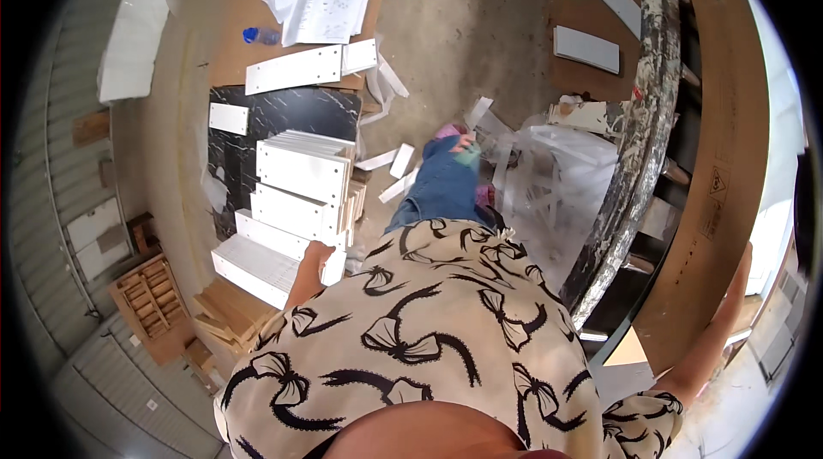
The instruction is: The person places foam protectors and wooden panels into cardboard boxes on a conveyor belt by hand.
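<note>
My left hand [317,258] is at the near end of a pile of white boards [300,169]. Its fingers are curled over the edge of a white board [334,267], though part of the grip is hidden. Several boards in the pile have small holes near their ends, and they lie in stepped stacks. Out to the right, my right hand [746,257] is at the outer edge of a long brown cardboard box [716,159]. Its fingers cannot be made out there.
A black marble-patterned panel [296,112] lies under the boards. Beyond it are an open instruction booklet [324,15] and a blue-capped bottle [260,36]. Crumpled clear plastic [557,176] and white strips litter the floor. A paint-splattered beam [630,142] runs along the right.
</note>
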Motion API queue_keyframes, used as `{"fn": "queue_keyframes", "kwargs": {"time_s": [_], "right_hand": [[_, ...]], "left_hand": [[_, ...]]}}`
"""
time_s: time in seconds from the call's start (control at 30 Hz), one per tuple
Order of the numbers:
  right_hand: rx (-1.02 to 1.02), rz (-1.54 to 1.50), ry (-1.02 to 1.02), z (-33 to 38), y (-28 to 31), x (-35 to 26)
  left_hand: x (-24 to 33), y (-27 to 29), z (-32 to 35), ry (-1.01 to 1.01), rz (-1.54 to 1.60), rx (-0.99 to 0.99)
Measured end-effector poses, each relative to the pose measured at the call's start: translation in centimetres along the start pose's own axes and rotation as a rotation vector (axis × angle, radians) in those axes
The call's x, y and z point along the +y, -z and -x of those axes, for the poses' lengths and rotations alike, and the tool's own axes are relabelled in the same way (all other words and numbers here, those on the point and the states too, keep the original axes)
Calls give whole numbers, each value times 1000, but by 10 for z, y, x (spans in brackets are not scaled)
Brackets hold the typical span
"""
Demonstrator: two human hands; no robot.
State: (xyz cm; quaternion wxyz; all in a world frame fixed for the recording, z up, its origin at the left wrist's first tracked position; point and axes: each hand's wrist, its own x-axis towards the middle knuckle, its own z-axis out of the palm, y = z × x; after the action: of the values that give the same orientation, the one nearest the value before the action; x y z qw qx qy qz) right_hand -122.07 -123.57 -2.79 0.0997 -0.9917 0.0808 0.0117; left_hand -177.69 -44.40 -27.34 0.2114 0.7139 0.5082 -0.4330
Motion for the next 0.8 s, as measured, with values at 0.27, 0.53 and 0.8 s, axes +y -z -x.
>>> {"fn": "queue_keyframes", "kwargs": {"time_s": [0.27,0.53,0.8], "right_hand": [[39,128,206,70,5,-250],[-708,-306,294,166,-237,-323],[-980,-58,52,377,-490,-74]], "left_hand": [[252,115,-96,-656,88,98],[455,128,-121,-964,570,120],[373,-101,-91,-887,378,-207]]}}
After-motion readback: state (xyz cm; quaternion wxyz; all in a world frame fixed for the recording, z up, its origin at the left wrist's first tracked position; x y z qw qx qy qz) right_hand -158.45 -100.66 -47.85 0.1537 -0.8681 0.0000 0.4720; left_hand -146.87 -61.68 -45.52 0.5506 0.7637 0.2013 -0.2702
